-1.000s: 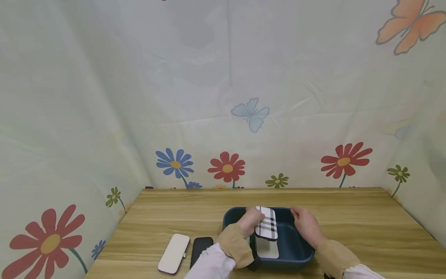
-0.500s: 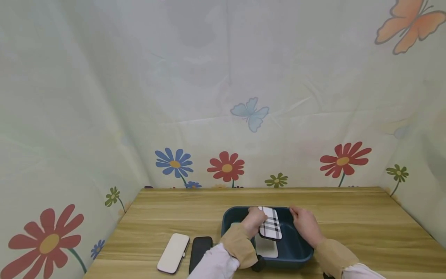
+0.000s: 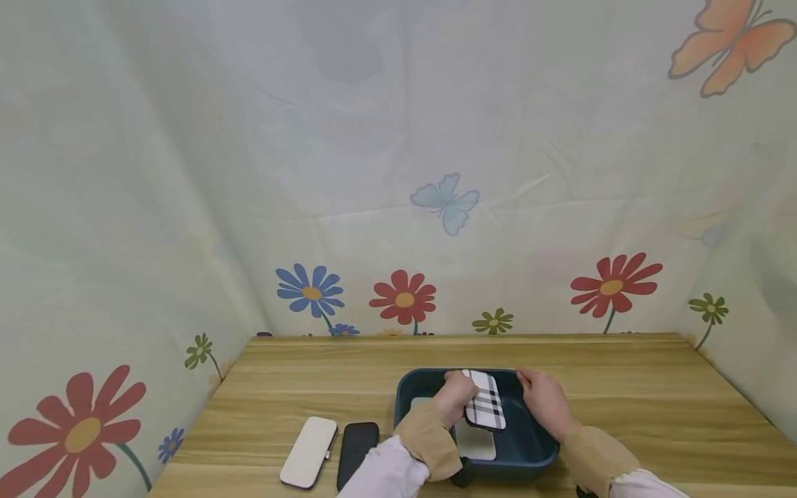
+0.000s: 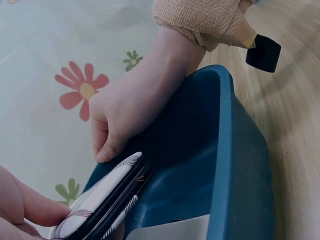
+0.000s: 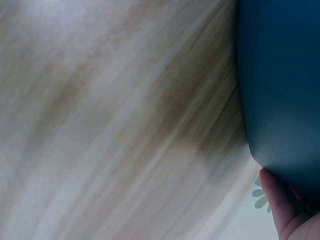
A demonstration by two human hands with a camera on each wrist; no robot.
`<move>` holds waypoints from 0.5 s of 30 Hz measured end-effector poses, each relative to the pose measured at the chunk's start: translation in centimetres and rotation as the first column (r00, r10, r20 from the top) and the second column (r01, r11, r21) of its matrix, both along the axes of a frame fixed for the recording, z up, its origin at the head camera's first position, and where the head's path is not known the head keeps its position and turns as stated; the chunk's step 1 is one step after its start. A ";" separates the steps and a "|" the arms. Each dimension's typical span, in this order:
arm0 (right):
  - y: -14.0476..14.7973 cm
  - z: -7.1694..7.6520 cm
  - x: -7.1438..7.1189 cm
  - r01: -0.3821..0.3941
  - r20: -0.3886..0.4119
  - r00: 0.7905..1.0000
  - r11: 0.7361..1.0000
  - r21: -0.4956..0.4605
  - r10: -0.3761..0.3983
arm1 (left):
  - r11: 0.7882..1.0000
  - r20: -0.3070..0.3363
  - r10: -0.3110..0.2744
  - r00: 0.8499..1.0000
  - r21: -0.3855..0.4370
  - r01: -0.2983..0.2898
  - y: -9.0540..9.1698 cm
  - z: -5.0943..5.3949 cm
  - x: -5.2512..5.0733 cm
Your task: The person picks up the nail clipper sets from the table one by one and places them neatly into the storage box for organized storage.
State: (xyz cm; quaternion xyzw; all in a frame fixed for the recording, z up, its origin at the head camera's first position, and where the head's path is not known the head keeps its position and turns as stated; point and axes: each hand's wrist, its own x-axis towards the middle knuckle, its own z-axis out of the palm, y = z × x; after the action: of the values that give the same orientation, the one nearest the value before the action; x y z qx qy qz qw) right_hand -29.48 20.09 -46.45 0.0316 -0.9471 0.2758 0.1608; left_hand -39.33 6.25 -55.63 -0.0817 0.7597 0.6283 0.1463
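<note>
My left hand (image 3: 453,398) grips a slim case (image 3: 486,402) in black-and-white plaid with dark edges, above a dark blue plastic basin (image 3: 526,443). In the left wrist view, the thumb presses one plaid face (image 4: 97,187), and a dark seam runs between the two faces. Thumb and fingers of my right hand (image 3: 548,401) pinch the basin's rim at its far right side. Inside the basin, a pale flat case (image 3: 476,443) lies below the plaid one. Part of a light green thing (image 3: 419,401) shows beside my left wrist, mostly hidden.
Left of the basin, a cream case (image 3: 309,453) with a small metal clasp lies on the wooden table (image 3: 654,401). Next to it is a black case (image 3: 358,449), partly covered by my left sleeve. A flower-printed curtain (image 3: 336,207) stands behind the table.
My left hand has shifted slightly to the right with the plaid case, mostly in the first half second. My right hand keeps its hold on the rim.
</note>
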 end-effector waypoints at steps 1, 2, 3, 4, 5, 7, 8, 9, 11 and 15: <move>0.0 0.0 0.0 0.000 0.003 1.000 1.000 -0.002 0.000 | 1.000 0.000 -0.007 1.000 0.002 0.007 -0.1 0.4 0.3; 0.0 0.0 0.0 0.000 0.003 1.000 1.000 -0.003 0.000 | 1.000 0.007 -0.009 1.000 0.012 0.009 -0.1 0.8 0.6; 0.0 0.0 0.0 0.000 0.005 1.000 1.000 -0.003 0.000 | 1.000 0.014 -0.011 1.000 0.019 0.010 -0.1 0.9 0.7; 0.0 0.0 -0.1 0.001 0.006 1.000 1.000 -0.004 -0.001 | 1.000 0.015 -0.011 1.000 0.024 0.010 0.0 0.6 0.6; 0.0 0.0 -0.1 0.001 0.007 1.000 1.000 -0.002 -0.001 | 0.999 0.024 -0.013 1.000 0.042 0.012 0.1 0.7 0.7; 0.1 -0.1 -0.1 0.002 0.001 1.000 1.000 0.001 -0.002 | 0.998 0.018 -0.021 1.000 0.062 0.020 0.1 1.1 1.2; 0.1 -0.1 -0.1 0.002 0.000 1.000 1.000 0.002 -0.002 | 0.997 0.017 -0.021 1.000 0.072 0.020 0.0 1.8 1.8; 0.1 -0.2 -0.1 0.003 -0.001 1.000 1.000 0.002 -0.003 | 0.997 0.014 -0.018 1.000 0.073 0.017 -0.1 2.9 2.8; 0.1 -0.2 -0.2 0.004 -0.002 1.000 1.000 0.006 -0.004 | 0.996 0.017 -0.010 1.000 0.083 0.008 -0.4 6.0 5.2; 0.1 -0.2 -0.2 0.003 -0.005 1.000 1.000 0.003 -0.003 | 0.998 0.005 0.013 1.000 0.063 -0.013 -1.0 11.0 9.3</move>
State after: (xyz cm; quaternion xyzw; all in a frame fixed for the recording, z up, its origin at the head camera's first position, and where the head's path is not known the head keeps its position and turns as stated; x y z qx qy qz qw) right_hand -29.66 20.21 -46.66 0.0314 -0.9471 0.2741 0.1637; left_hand -30.07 5.30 -44.59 -0.0833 0.7385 0.6529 0.1463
